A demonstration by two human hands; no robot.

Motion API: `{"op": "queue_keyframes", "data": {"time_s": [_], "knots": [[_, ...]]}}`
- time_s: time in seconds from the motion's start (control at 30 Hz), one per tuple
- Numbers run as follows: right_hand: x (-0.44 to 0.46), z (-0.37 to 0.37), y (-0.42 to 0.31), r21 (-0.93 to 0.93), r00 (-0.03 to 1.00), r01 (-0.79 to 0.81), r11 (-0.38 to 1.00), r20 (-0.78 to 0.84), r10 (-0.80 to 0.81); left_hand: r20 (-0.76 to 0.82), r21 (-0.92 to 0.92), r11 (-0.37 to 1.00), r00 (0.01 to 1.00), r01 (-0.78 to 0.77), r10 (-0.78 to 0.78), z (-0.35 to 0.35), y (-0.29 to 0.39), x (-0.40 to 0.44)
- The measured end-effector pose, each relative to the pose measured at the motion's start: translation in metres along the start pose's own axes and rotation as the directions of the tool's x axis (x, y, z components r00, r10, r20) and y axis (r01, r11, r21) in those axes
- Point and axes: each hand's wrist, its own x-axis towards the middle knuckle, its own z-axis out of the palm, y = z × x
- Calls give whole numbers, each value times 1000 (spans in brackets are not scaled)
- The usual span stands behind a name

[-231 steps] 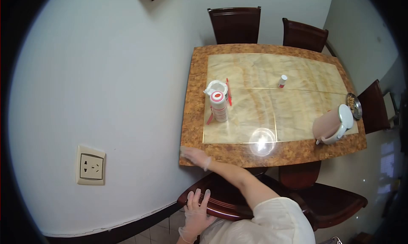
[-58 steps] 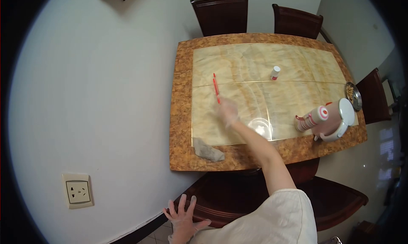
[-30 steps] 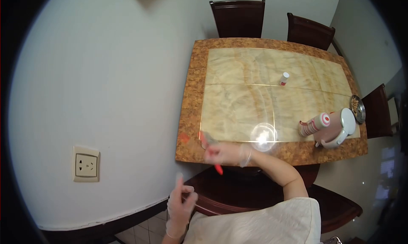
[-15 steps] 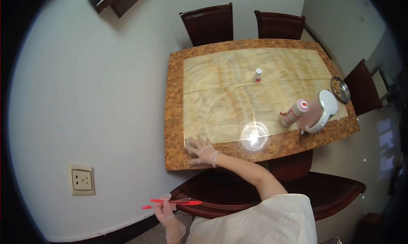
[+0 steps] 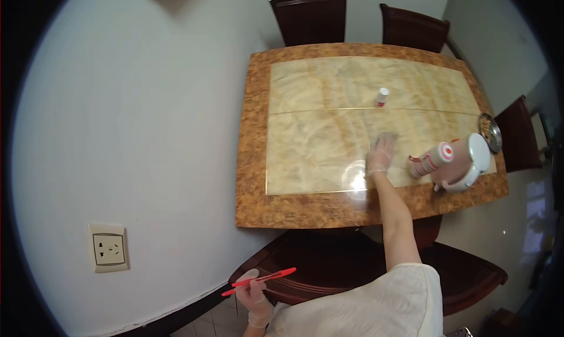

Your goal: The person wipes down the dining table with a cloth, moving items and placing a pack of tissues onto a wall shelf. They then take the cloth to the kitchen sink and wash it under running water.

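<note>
My left hand [image 5: 254, 299], in a clear glove, is closed around slim red pens [image 5: 276, 276] low in the view, in front of the chair back. Over the marble-patterned table [image 5: 311, 211] my gloved right hand [image 5: 382, 155] reaches out with fingers stretched away from me and nothing seen in it; its fingertips are blurred. I cannot tell whether it touches the tabletop. Just beyond it stands a small white bottle [image 5: 382, 96] with a red label. To its right are a pink-and-white striped thermos [image 5: 432, 159] and a pink kettle [image 5: 464, 164] with a white lid.
A metal bowl [image 5: 491, 132] with small brown pieces sits at the table's right edge. Dark wooden chairs stand around the table, one [image 5: 311, 20] at the far side and one [image 5: 335, 263] close in front of me. A wall with a socket [image 5: 109, 248] is on the left.
My right hand has swept from the near left corner of the table to its middle, near the thermos. My left hand has shifted slightly right with the pens, and the view has shifted.
</note>
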Motion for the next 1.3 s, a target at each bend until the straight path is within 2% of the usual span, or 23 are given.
{"op": "queue_keyframes", "data": {"time_s": [0.1, 0.17, 0.23, 0.27, 0.43, 0.5, 0.57, 0.6, 0.63, 0.73, 0.8, 0.83, 0.87, 0.9, 0.93, 0.97, 1.0, 1.07, 1.1, 1.17, 1.2, 1.27, 1.3], "knots": [[-9, 22, -113, 228, 969, 181, 957, 125, -213, -2, 45, 996, 997, -71, 71, 0, -9, 3], [-55, 54, -199, 166, 819, 572, 803, -62, -570, 5, 74, 992, 995, -101, 101, 0, -9, 3], [-106, 54, -277, 538, 694, 408, 738, 343, -633, 3, 88, 990, 993, -114, 114, 4, -4, 4], [-142, 56, -295, 735, 697, 392, 553, 155, -700, 3, 93, 988, 992, -123, 123, 7, -3, 4], [-165, 37, -273, 913, 316, 347, 214, 102, -943, 144, 196, 971, 983, -140, 113, -9, -17, 6], [-83, 56, -220, 907, 512, -176, 382, 416, -752, 194, 269, 932, 962, -241, 193, -5, -21, 13], [8, 38, -153, 736, 879, -161, 658, 410, -244, 242, 376, 850, 925, -369, 294, 5, -10, 14], [43, 68, -114, 615, 989, 68, 786, 62, -134, 230, 378, 873, 944, -309, 235, 7, -9, 13], [77, 80, -83, 201, 955, 288, 936, -130, -266, 253, 398, 849, 931, -347, 262, 9, -7, 14], [117, 105, -100, 4, 988, 106, 994, 116, -105, 361, 326, 880, 906, -346, 222, -2, -7, 14], [131, 129, -148, 1, 980, 97, 995, 175, -96, 294, 191, 930, 886, 314, -359, -54, -75, -13], [131, 137, -185, -107, 936, 233, 967, 295, -193, 303, 171, 985, 950, 21, -73, -28, -48, 1], [118, 168, -218, 239, 950, 202, 950, 188, -250, 285, 171, 946, 933, -275, 220, -2, -22, 15], [90, 137, -261, 121, 841, 444, 888, 286, -459, 289, 199, 930, 925, -309, 246, 3, -21, 21], [72, 128, -299, 508, 760, 268, 819, 411, -503, 293, 227, 914, 919, -337, 266, 4, -19, 23], [36, 132, -320, 556, 676, 472, 685, 270, -685, 295, 256, 899, 915, -355, 277, 4, -15, 20], [5, 111, -339, 610, 608, 385, 692, 397, -688, 301, 296, 875, 907, -383, 295, 3, -12, 20], [-53, 75, -349, 688, 199, 483, 541, 516, -833, 286, 309, 805, 856, -507, 430, 13, -10, 31], [-81, 46, -344, 722, 112, 507, 471, 487, -866, 276, 322, 763, 826, -561, 491, 16, -9, 31], [-142, 58, -299, 912, 52, 409, -24, -50, -997, 298, 499, 722, 877, -479, 376, 13, -5, 17], [-134, 41, -282, 945, 15, 313, -95, -105, -994, 338, 503, 714, 872, -486, 355, 12, -1, 21], [-68, 23, -247, 956, 172, 83, 280, 263, -949, 373, 490, 700, 851, -520, 371, 6, -7, 26], [-33, 21, -231, 877, 369, 34, 480, 435, -821, 351, 488, 694, 847, -530, 400, 6, -11, 26]]}}
